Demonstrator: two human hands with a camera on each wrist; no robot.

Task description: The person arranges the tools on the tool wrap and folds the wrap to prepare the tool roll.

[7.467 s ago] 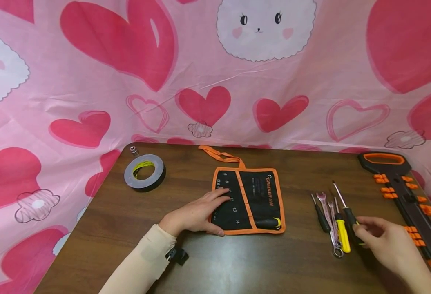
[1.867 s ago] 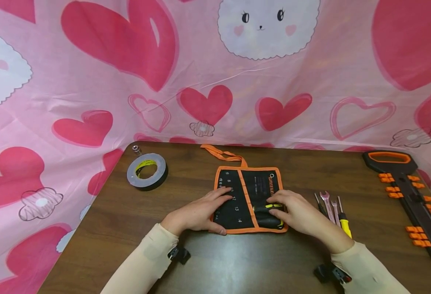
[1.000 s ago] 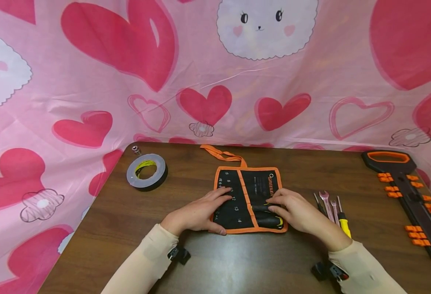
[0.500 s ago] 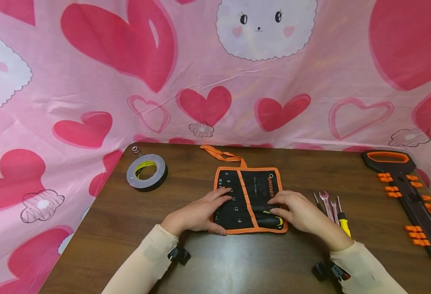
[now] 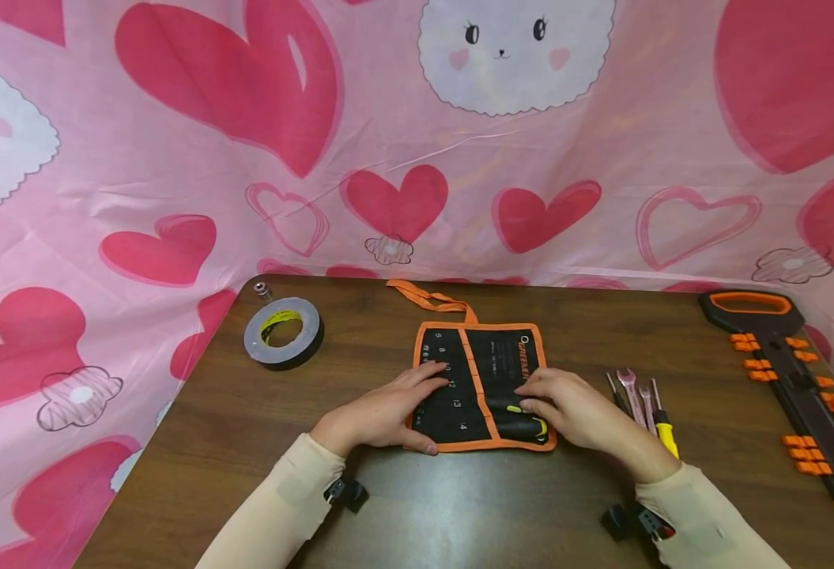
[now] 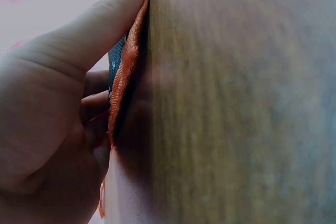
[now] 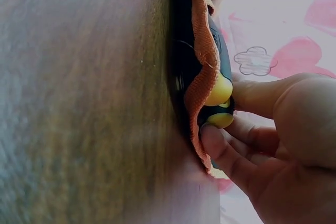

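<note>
I am looking down on a brown table [image 5: 402, 514], and far off beyond my left fingertips a roll of grey tape [image 5: 283, 333] is lying flat with a small metal piece [image 5: 261, 290] just behind it. My left hand [image 5: 381, 412] is resting flat on the left part of the black tool pouch [image 5: 459, 395] with orange trim, its fingers stretched out and relaxed over the numbered pockets, gripping nothing. In the left wrist view the thumb [image 6: 100, 24] is lying along the pouch's orange edge, pressing it toward the table.

The pouch is lying open between my two hands, directly under both sets of fingertips, and its orange strap [image 5: 427, 299] is trailing away beyond them toward the pink heart-printed cloth [image 5: 417, 134].

My right hand [image 5: 573, 411] is sitting on the pouch's right part, fingers curling round the black and yellow screwdriver [image 5: 523, 423] that is lying in the pouch beneath them. In the right wrist view the fingertips [image 7: 220, 145] are pinching the yellow end of its handle right at the orange hem.

Just outside my right hand, some small wrenches [image 5: 633, 395] and a yellow-handled screwdriver [image 5: 666, 431] are lying side by side. Farther out from those fingers a long black and orange tool [image 5: 794, 379] is lying along the table's edge.
</note>
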